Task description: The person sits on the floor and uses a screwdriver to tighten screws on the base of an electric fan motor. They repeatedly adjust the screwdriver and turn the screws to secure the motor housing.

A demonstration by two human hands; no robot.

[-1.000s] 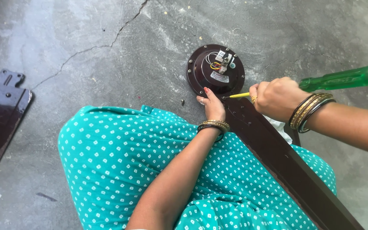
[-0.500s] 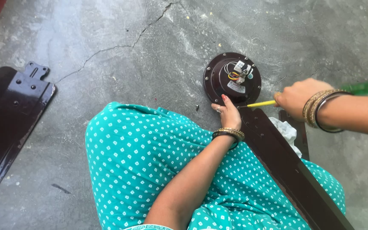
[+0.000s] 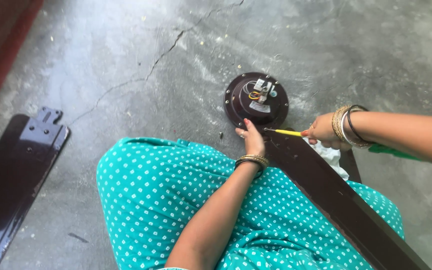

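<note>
Screwdriver (image 3: 296, 133), gripped in the closed right hand (image 3: 326, 132), should stay square on the screw at frame centre while the left hand (image 3: 252, 141) pins the fan blade (image 3: 336, 195).

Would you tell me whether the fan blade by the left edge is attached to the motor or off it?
Off: that blade lies alone on the floor, far from the motor.
</note>
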